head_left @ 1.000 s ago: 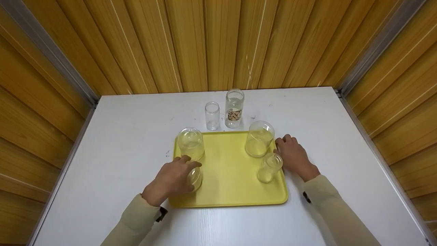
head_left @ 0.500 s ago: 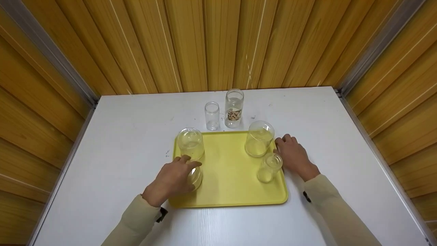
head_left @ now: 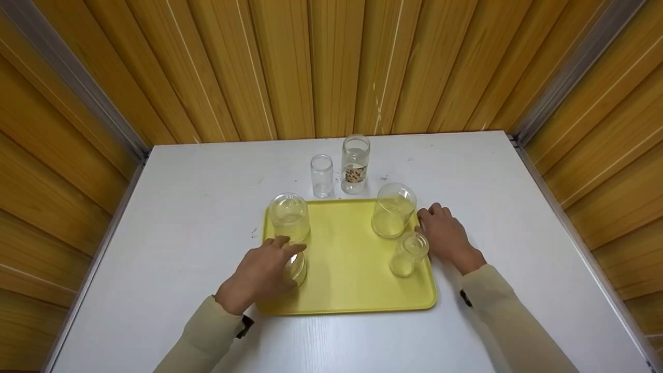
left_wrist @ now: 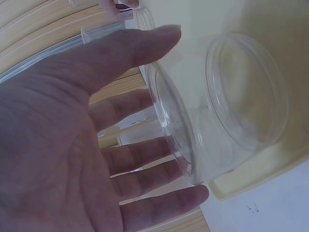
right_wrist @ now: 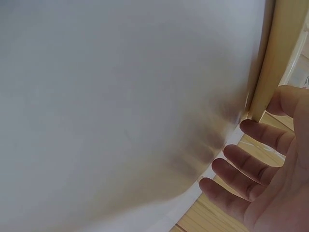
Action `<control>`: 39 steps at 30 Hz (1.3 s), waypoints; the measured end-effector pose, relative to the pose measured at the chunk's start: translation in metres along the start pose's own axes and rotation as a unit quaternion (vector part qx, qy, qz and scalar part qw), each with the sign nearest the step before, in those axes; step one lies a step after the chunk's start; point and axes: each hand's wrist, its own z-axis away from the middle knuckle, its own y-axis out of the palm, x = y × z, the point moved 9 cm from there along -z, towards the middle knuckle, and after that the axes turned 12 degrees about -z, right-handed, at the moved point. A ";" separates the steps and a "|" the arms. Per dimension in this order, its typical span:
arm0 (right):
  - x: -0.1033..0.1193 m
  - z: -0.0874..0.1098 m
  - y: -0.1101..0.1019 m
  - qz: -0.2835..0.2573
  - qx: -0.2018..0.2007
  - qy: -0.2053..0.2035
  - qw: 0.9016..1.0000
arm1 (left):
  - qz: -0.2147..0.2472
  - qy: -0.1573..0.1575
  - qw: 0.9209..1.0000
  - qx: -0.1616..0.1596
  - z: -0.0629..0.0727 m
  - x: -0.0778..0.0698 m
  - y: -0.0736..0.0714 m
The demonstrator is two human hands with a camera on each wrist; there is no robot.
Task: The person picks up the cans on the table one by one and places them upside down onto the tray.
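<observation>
In the head view my left hand (head_left: 262, 269) spans a clear jar (head_left: 296, 270) at the tray's front left, hiding most of it. The left wrist view shows my thumb and long, fairly straight fingers on opposite sides of its round end (left_wrist: 171, 123). My right hand (head_left: 444, 233) is at the yellow tray's (head_left: 344, 305) right edge. Seen from the right wrist, thumb and forefinger meet the rim (right_wrist: 270, 72), while the other fingers are loosely bent. A second clear jar (head_left: 289, 220) stands behind the left hand's jar.
On the tray's right side stand a wide clear jar (head_left: 393, 211) and a smaller one (head_left: 409, 255). Behind the tray, a small clear jar (head_left: 322, 178) and a taller labelled one (head_left: 355, 166) stand on the white table (head_left: 207, 191). Wood-look walls (head_left: 336, 67) enclose it.
</observation>
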 end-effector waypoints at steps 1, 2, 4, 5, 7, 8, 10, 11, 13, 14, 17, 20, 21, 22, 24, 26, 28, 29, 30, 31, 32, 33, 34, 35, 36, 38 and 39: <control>0.000 0.000 0.000 -0.001 0.000 0.001 1.000 | 0.002 -0.002 1.000 0.001 0.000 0.000 0.000; 0.000 0.000 -0.001 -0.001 -0.001 0.001 1.000 | 0.004 -0.004 1.000 0.002 0.000 0.001 0.000; 0.001 0.000 -0.001 -0.002 -0.002 0.000 1.000 | 0.007 -0.009 1.000 0.005 0.000 0.002 0.000; 0.001 0.000 -0.002 -0.003 -0.003 0.000 1.000 | 0.007 -0.011 1.000 0.006 0.000 0.002 0.000; 0.001 0.000 -0.002 -0.003 -0.003 -0.001 1.000 | 0.008 -0.015 1.000 0.008 0.001 0.002 -0.002; 0.001 0.000 -0.002 -0.003 -0.003 -0.001 1.000 | 0.009 -0.016 1.000 0.006 0.000 0.003 -0.003; 0.001 0.000 -0.002 -0.002 -0.004 -0.002 1.000 | 0.010 -0.016 1.000 0.002 0.000 0.003 -0.007; 0.001 0.000 -0.002 -0.003 -0.004 -0.001 1.000 | 0.010 -0.016 1.000 -0.001 0.000 0.003 -0.010; 0.001 0.000 -0.002 -0.005 -0.005 -0.001 1.000 | 0.010 -0.014 1.000 -0.005 -0.001 0.003 -0.014; 0.001 0.000 -0.002 -0.006 -0.005 -0.001 1.000 | 0.010 -0.013 1.000 -0.006 -0.001 0.003 -0.016; 0.001 0.000 -0.002 -0.009 -0.004 0.000 1.000 | 0.015 -0.011 1.000 -0.003 -0.002 0.002 -0.020; 0.002 0.001 -0.002 -0.007 -0.005 -0.001 1.000 | 0.030 -0.006 1.000 0.000 -0.003 0.001 -0.023; 0.002 0.001 -0.002 -0.006 -0.005 -0.001 1.000 | 0.033 -0.004 0.999 -0.001 -0.003 0.000 -0.025; 0.002 0.001 -0.002 -0.005 -0.006 -0.002 1.000 | 0.037 -0.001 0.999 0.000 -0.004 -0.001 -0.026; 0.003 0.001 -0.002 -0.003 -0.009 -0.006 1.000 | 0.043 0.003 0.999 0.000 -0.005 -0.003 -0.028; 0.003 0.002 -0.002 -0.002 -0.011 -0.010 1.000 | 0.048 0.005 0.999 -0.002 -0.007 -0.004 -0.030; 0.004 0.002 -0.002 -0.003 -0.011 -0.011 1.000 | 0.054 0.006 0.999 -0.005 -0.008 -0.004 -0.032; 0.004 0.002 -0.002 -0.003 -0.011 -0.011 1.000 | 0.056 0.005 0.998 -0.007 -0.009 -0.004 -0.033; 0.004 0.002 -0.002 -0.004 -0.010 -0.011 1.000 | 0.058 0.006 0.998 -0.010 -0.010 -0.005 -0.035; 0.003 0.002 -0.002 -0.004 -0.010 -0.010 1.000 | 0.061 0.006 0.998 -0.012 -0.011 -0.005 -0.036; 0.003 0.002 -0.002 -0.005 -0.010 -0.009 1.000 | 0.061 0.006 0.998 -0.013 -0.011 -0.005 -0.037; 0.003 0.002 -0.002 -0.006 -0.010 -0.008 1.000 | 0.062 0.008 0.998 -0.018 -0.012 -0.005 -0.038; 0.003 0.002 -0.002 -0.006 -0.010 -0.007 1.000 | 0.061 0.009 0.998 -0.022 -0.013 -0.006 -0.039; 0.003 0.002 -0.002 -0.007 -0.011 -0.006 1.000 | 0.061 0.012 0.998 -0.028 -0.014 -0.006 -0.041; 0.003 0.002 -0.002 -0.008 -0.011 -0.006 1.000 | 0.061 0.015 0.997 -0.034 -0.015 -0.007 -0.042; 0.002 0.002 -0.002 -0.009 -0.011 -0.005 1.000 | 0.058 0.019 0.997 -0.048 -0.017 -0.008 -0.045; 0.002 0.002 -0.002 -0.009 -0.012 -0.006 1.000 | 0.057 0.021 0.997 -0.055 -0.018 -0.008 -0.047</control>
